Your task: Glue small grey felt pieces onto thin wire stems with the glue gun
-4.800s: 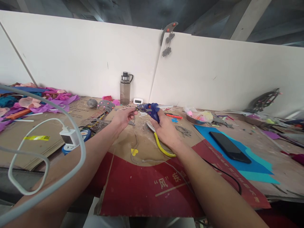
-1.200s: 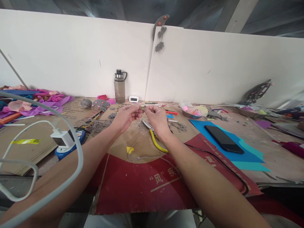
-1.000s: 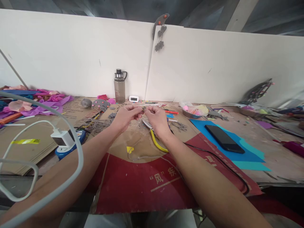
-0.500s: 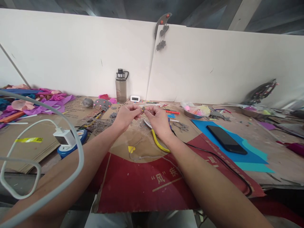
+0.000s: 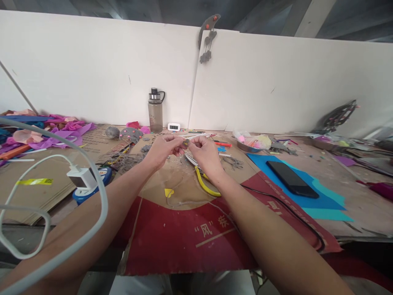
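Between the fingertips of both hands is a small grey piece (image 5: 186, 142) with a bit of yellow on it; its exact kind is too small to make out. My left hand (image 5: 164, 150) pinches it from the left, my right hand (image 5: 205, 155) from the right. Yellow-handled pliers (image 5: 201, 182) lie under my right hand, partly hidden by it. A yellow paper heart (image 5: 168, 192) rests on the cardboard (image 5: 184, 241) below the hands. Grey cords (image 5: 125, 160) lie tangled to the left of my left hand.
A bottle (image 5: 155, 112) and a small digital clock (image 5: 173, 127) stand by the white partition. To the right, a black phone (image 5: 291, 179) lies on blue sheets (image 5: 264, 162). A white charger (image 5: 82, 179) sits left, its white cable (image 5: 102, 196) looping across the near left. A bowl (image 5: 250, 147) holds craft bits.
The small grey piece has turned slightly between the fingertips, and the fingers have shifted a little. The whole view has moved slightly; other things stay in place.
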Tool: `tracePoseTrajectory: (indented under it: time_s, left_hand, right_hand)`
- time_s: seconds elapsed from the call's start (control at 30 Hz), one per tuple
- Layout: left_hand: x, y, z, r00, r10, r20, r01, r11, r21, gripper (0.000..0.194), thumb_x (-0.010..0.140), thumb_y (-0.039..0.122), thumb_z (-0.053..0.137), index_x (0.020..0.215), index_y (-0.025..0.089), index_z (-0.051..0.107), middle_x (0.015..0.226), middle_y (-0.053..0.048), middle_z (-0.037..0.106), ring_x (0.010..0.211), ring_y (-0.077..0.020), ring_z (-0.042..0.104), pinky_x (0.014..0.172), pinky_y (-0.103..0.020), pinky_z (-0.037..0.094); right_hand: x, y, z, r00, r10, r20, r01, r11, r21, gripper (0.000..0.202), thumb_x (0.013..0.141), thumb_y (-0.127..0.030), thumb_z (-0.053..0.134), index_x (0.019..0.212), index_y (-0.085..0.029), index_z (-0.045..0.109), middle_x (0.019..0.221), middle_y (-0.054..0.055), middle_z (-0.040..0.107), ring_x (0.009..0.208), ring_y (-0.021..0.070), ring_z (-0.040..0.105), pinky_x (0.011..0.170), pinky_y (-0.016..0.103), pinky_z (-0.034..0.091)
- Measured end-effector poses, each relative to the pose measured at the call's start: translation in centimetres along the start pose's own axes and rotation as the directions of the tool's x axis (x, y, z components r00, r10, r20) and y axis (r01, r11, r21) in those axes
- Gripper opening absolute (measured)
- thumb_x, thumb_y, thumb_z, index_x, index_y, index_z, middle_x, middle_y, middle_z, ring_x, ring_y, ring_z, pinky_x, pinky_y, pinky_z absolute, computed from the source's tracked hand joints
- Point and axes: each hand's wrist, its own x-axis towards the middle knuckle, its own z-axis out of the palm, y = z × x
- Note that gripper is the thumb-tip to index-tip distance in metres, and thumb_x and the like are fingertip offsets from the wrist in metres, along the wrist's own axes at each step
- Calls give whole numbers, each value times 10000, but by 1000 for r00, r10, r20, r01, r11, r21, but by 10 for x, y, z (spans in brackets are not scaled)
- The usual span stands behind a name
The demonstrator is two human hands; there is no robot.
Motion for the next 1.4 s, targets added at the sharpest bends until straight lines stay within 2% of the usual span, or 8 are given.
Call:
tracePoseTrajectory:
  time_s: [0.17, 0.33, 0.4, 0.57, 0.8, 1.03, 1.2, 1.4]
  left_hand:
    - [2, -2, -4, 1000, 22, -11, -19, 982, 186, 210, 679, 324, 719, 787, 144, 711, 633, -57, 672, 543, -127, 590, 516, -243, 434]
    - [1, 2, -3, 987, 158, -41, -127, 898, 422, 72, 633, 218, 705, 640, 152, 679, 574, -14, 626, 519, -102, 529, 486, -217, 380]
    - [0, 3, -3, 985, 159, -65, -113, 881, 459, 56, 631, 200, 686, 607, 156, 664, 527, 4, 587, 476, -86, 477, 463, -215, 340]
    - [2, 2, -4, 990, 58, -127, -9, 932, 362, 109, 667, 216, 631, 571, 171, 608, 451, 19, 515, 410, -80, 420, 441, -228, 300]
    - [5, -5, -2, 994, 34, -100, -11, 975, 221, 165, 684, 235, 656, 553, 155, 595, 473, 12, 520, 418, -65, 429, 443, -216, 328]
    - [4, -4, -5, 998, -61, -22, 62, 998, 19, 284, 639, 355, 779, 737, 104, 691, 693, -62, 664, 574, -91, 565, 550, -229, 458]
    - [3, -2, -4, 998, -55, -9, 56, 997, 60, 274, 659, 363, 761, 736, 110, 690, 692, -49, 659, 564, -84, 560, 529, -217, 447]
    - [3, -3, -5, 1000, 6, 17, -11, 959, 284, 191, 723, 309, 683, 647, 135, 658, 490, 22, 516, 446, -56, 442, 432, -189, 325]
  right_hand:
    - [0, 4, 0, 999, -39, 27, 41, 996, -81, 96, 718, -237, 529, 649, -193, 581, 572, -43, 518, 547, 114, 423, 571, 258, 321]
    - [-1, 7, 1, 993, -108, 49, 115, 979, -169, 81, 732, -241, 548, 684, -191, 590, 578, -41, 500, 554, 116, 420, 584, 264, 317]
    - [-1, 7, 1, 991, -113, 75, 123, 981, -149, 94, 755, -270, 552, 740, -189, 598, 573, -47, 484, 540, 115, 411, 571, 264, 314]
    - [-1, 10, 2, 987, -142, 82, 149, 985, -86, 152, 775, -278, 561, 903, -194, 556, 593, -64, 476, 545, 118, 435, 572, 258, 332]
    - [-1, 11, 2, 981, -188, 50, 190, 981, -37, 53, 783, -229, 534, 744, -195, 546, 645, -27, 539, 584, 118, 450, 588, 255, 346]
    - [1, 10, -3, 985, -171, 4, 171, 982, -84, 97, 794, -245, 540, 741, -181, 591, 642, -15, 549, 583, 123, 444, 604, 259, 352]
    - [0, 9, -5, 985, -173, -1, 172, 978, -115, 112, 798, -253, 539, 763, -177, 613, 623, -22, 523, 587, 124, 438, 616, 260, 355]
    - [0, 7, -5, 987, -155, 31, 158, 977, -143, 133, 792, -256, 551, 783, -165, 649, 617, -23, 530, 585, 121, 442, 612, 258, 350]
